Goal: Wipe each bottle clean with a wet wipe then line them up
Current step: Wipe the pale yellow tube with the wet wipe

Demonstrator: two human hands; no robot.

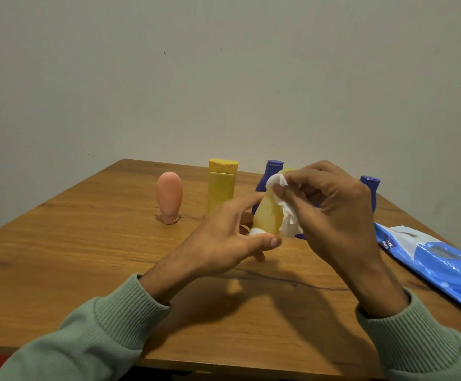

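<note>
Closest of all, two green sleeves are seen over the wooden table. A small pale yellow bottle is held up above the table by the left hand. It is gripped between the thumb, low down by its white cap, and the fingers behind it. The first finger is stretched up along its side.

A white wet wipe is pinched by the bent fingers of the right hand. It is pressed on the top and right side of the bottle.

To the right of the right fingers, a blue pack of wipes is laid flat on the table.

Farther back, four more bottles are stood on the table. A pink bottle is seen well left of the left fingers. A tall yellow bottle is seen just past them. A purple bottle is partly hidden behind the wipe. A second purple bottle is partly hidden behind the right hand.
</note>
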